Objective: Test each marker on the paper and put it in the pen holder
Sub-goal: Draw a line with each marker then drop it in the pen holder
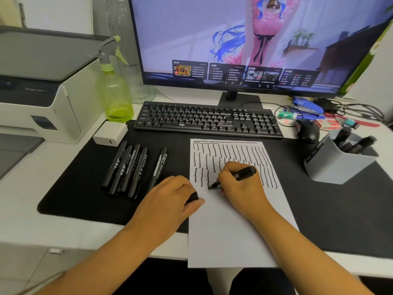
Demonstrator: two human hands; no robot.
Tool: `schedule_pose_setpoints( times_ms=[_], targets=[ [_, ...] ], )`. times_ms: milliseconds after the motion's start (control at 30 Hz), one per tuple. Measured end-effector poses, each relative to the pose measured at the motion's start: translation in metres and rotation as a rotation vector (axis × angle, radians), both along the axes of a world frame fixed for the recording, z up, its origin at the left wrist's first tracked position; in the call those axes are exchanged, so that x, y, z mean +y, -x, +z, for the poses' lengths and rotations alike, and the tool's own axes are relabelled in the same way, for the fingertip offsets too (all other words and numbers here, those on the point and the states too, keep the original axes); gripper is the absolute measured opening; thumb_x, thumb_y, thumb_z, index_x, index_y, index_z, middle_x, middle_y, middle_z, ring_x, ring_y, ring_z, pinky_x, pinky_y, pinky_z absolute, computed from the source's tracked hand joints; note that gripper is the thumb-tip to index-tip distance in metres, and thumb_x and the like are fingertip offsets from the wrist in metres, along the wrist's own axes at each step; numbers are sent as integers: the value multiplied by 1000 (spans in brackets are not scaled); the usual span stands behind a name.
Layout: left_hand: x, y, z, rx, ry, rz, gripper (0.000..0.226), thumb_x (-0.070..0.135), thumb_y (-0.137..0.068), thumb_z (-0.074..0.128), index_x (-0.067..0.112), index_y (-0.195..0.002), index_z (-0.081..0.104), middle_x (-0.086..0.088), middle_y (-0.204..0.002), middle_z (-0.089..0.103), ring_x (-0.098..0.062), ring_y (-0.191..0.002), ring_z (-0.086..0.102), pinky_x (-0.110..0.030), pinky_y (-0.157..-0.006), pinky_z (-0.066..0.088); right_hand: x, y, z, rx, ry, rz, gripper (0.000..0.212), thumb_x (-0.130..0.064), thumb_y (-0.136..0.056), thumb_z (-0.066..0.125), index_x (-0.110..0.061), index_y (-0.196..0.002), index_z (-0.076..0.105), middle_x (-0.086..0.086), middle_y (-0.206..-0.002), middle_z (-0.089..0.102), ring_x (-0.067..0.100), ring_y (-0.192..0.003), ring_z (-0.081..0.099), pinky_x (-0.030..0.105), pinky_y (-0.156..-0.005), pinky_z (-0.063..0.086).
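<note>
The right hand [240,184] pinches a black marker [236,176], its tip touching the paper [229,231]. The left hand [170,199] is curled around a black cap [192,198] at the paper's left edge.

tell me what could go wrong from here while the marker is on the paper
The paper overhangs the desk's front edge, and the left hand only weights its left edge while gripping the cap, so the sheet might slide mid-stroke. The right hand rests near fresh wavy lines and could smear them. Reaching to the pen holder later, the open marker might mark the mat.
</note>
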State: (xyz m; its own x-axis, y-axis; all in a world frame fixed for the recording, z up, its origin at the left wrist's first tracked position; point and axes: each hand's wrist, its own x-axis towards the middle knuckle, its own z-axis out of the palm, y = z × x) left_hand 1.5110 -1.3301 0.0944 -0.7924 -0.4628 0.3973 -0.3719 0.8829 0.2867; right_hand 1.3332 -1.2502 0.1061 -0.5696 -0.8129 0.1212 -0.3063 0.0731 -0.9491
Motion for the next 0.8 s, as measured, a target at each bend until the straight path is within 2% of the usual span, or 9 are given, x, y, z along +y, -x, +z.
schedule_pose_setpoints(
  times_ms=[67,167,200,267,367,467,633,800],
  targets=[
    [0,0,1,-2,-11,3,40,54,-86,49,21,-94,69,10,-93,61,-3,-86,53,-16,-77,49,1,0,0,2,-7,8,24,-16,-74,55,-9,-51,50,4,-50,48,17,-52,47,29,-50,37],
    [1,1,2,-4,-16,-2,40,54,-85,51,20,-94,70,9,-92,62,-3,-85,54,-16,-77,48,1,-1,5,6,50,-14,22,-14,-75,54,-2,-56,54,18,-54,52,19,-53,50,32,-51,41],
    [1,0,3,-6,-20,-6,41,54,-84,51,19,-94,70,9,-93,62,-3,-85,55,-16,-77,48,2,-1,9,-3,93,-49,22,-13,-75,52,-1,-57,55,18,-55,55,19,-53,52,31,-51,42],
    [1,-2,6,-3,-20,-14,42,55,-85,51,18,-95,70,8,-94,62,-4,-84,56,-18,-76,52,6,2,19,-21,164,-127,21,-12,-74,50,-6,-55,56,8,-51,57,17,-49,53,25,-48,43],
    [3,-7,13,47,-37,-22,46,59,-89,48,19,-102,69,7,-91,65,-6,-78,61,-22,-70,55,19,1,32,-100,191,-162,23,-12,-74,50,-12,-52,57,-2,-48,54,12,-46,49,23,-47,39],
    [8,-11,20,74,-68,-25,49,62,-89,41,22,-103,65,10,-81,68,-6,-66,63,-27,-57,57,34,-9,38,-163,212,-88,22,-14,-76,49,-5,-59,59,-6,-46,54,5,-42,47,16,-42,39],
    [15,-12,22,91,-163,-46,44,70,-84,39,32,-101,55,29,-74,46,9,-62,51,-7,-55,47,43,-28,37,-206,186,-23,23,-16,-77,49,-1,-65,62,-4,-49,58,4,-44,50,13,-43,40],
    [19,-11,25,94,-153,-108,46,67,-85,42,29,-106,58,17,-82,60,-2,-68,58,-20,-60,54,45,-35,33,-199,173,8,21,-16,-79,50,-10,-63,63,-2,-52,59,7,-47,53,13,-45,41]
  ],
)
